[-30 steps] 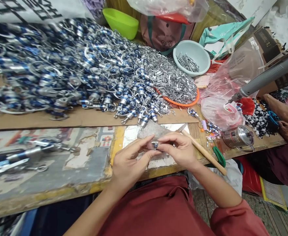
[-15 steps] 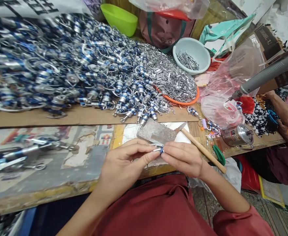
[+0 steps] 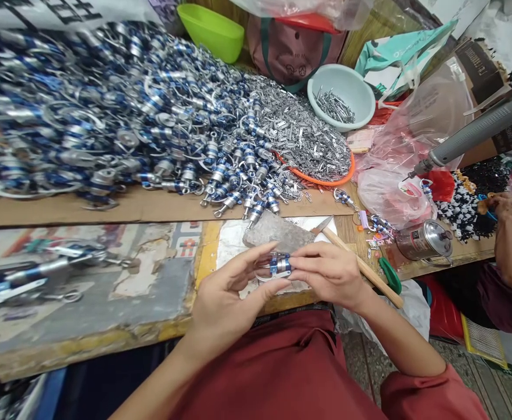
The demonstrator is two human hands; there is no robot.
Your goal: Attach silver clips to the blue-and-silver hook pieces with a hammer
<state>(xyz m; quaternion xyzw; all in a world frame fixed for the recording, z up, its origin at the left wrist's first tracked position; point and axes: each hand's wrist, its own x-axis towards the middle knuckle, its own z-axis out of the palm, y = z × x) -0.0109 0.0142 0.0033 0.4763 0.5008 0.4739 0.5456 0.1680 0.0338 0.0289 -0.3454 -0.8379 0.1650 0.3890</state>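
- Desk (image 3: 164,309): crosses the scene left to right, its near edge just beyond the worker's lap; anything dropped from the hands could bounce over that edge.
- Heap (image 3: 107,116) of blue and silver fittings: fills the far left. It is loosely piled, so a bump could send pieces sliding near, among the work.
- Tray (image 3: 319,182): right of the heap, with an orange rim; small metal links (image 3: 300,134) lie beside loose fittings, so the 2 sorts could mix.
- Tool (image 3: 365,269): right of the hands, its wooden handle jutting past the near edge; a brush from the right forearm (image 3: 396,332) could tip it off.
- Stone (image 3: 271,230): just far of the hands.
- Left hand (image 3: 238,283): fairly wide, curved around the fitting's left part; I cannot tell whether its fingertips press.
- Right hand (image 3: 330,271): narrow, thumb and fingers pinching the fitting's right end; a loose pinch could let it slip.
- Fitting (image 3: 281,265): between the 2 hands, lying roughly sideways.
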